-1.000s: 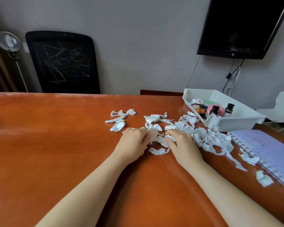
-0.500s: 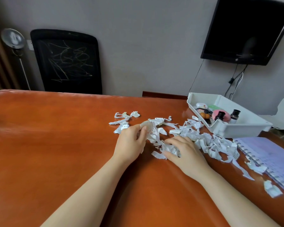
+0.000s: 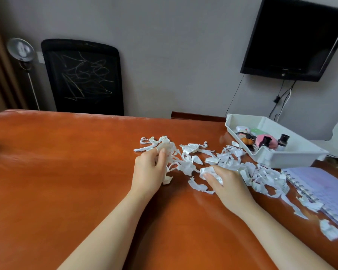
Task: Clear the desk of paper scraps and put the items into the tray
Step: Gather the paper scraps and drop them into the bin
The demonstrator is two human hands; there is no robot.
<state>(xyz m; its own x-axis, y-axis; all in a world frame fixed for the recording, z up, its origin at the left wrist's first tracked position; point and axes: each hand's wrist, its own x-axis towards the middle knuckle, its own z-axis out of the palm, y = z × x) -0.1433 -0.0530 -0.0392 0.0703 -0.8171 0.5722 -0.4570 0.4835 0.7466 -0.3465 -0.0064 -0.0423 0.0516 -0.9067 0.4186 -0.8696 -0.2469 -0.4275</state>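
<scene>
Clutching paper scraps (image 3: 187,167), left hand (image 3: 148,172) and right hand (image 3: 229,185) — notebook (image 3: 324,184) cut off.

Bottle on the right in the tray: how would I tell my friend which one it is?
Find the white tray at the right of the desk, beyond the spiral notebook. Inside, look right of the pink round thing. That bottle stands alone, black cap over a greyish body; the other black-capped bottle sits in front of the pink thing.
</scene>
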